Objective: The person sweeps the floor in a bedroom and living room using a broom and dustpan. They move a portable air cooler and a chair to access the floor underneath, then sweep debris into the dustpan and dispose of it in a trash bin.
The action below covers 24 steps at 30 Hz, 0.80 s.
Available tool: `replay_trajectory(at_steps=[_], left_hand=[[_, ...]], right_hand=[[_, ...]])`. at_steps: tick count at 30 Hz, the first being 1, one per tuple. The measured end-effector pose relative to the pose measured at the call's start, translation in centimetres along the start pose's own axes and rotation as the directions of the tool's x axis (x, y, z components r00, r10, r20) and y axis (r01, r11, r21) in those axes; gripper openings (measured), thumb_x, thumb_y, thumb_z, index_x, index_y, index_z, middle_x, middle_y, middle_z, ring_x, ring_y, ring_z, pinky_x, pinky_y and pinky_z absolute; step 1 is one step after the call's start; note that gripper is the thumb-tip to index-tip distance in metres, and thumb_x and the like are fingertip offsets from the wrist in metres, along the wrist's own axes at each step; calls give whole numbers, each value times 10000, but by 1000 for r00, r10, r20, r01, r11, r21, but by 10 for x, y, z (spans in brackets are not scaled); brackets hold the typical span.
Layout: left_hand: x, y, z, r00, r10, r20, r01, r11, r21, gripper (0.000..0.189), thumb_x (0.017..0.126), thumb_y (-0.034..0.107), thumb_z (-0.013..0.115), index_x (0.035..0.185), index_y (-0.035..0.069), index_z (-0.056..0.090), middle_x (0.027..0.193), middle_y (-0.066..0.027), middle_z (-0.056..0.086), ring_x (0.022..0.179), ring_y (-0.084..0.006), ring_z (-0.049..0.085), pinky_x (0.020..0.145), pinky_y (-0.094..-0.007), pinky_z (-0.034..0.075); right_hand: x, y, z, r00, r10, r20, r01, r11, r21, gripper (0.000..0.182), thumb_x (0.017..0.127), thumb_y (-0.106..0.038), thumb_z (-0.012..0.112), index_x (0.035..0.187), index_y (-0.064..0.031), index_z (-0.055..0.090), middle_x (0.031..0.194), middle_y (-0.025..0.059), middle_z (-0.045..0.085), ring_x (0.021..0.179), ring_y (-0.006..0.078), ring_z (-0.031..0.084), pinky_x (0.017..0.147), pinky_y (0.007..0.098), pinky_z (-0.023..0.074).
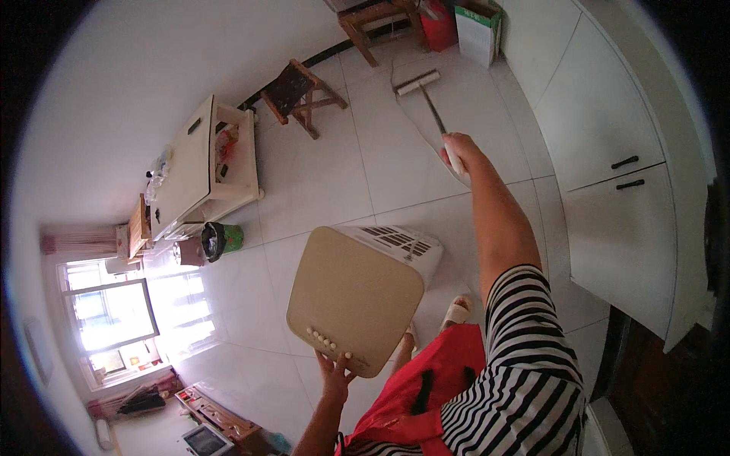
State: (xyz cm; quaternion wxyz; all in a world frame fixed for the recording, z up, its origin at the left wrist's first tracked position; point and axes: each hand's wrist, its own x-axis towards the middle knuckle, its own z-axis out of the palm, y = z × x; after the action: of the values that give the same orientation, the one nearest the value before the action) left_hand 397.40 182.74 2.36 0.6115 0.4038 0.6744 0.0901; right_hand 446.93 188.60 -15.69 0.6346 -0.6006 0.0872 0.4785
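My left hand (335,377) grips the near edge of a boxy white plastic stool or bin (399,244) with a flat tan top (356,296) and a slotted side. The box is tilted in view. Several small pale balls (322,338) sit in a row on the top near my fingers. My right hand (463,149) is stretched forward around the white handle of a T-shaped cleaning tool (434,108). Its wide head (419,83) is at the tiled floor; whether it is a squeegee or a brush is unclear.
A thin cable (415,126) trails over the floor beside the tool. A wooden folding stool (302,94), a cream cabinet (185,165) and a bin (228,239) line the wall. White cupboards (604,114) stand right. A carton (476,37) and red bag (439,25) are at the far end.
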Motion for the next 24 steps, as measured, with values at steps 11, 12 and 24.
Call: replay_trajectory(at_steps=[11, 12, 24], left_hand=[[2, -4, -12, 999, -45, -6, 45, 999, -23, 777, 780, 169, 505, 1244, 303, -104, 1255, -104, 239, 1099, -280, 310, 765, -491, 378], [2, -2, -12, 999, -51, 14, 51, 998, -34, 781, 783, 173, 502, 1241, 302, -117, 1249, -115, 250, 1092, -280, 320, 765, -491, 376], [19, -27, -30, 994, -9, 107, 16, 998, -64, 851, 762, 286, 542, 1226, 315, -172, 1289, -111, 178, 1129, -299, 285, 777, -502, 362]], right_hand=[[-55, 73, -129, 973, -24, -228, -145, 703, -696, 229, 814, -202, 372, 775, -3, 479, 538, 128, 503, 428, 227, 500, 357, 385, 392], [-65, 82, -159, 981, -66, -183, -97, 652, -752, 249, 828, -221, 354, 826, -5, 478, 542, 118, 492, 413, 218, 477, 348, 377, 384], [-343, 148, -263, 876, 230, -424, -425, 783, -455, 349, 859, -262, 294, 1185, -163, 371, 540, 85, 438, 375, 157, 398, 313, 315, 343]])
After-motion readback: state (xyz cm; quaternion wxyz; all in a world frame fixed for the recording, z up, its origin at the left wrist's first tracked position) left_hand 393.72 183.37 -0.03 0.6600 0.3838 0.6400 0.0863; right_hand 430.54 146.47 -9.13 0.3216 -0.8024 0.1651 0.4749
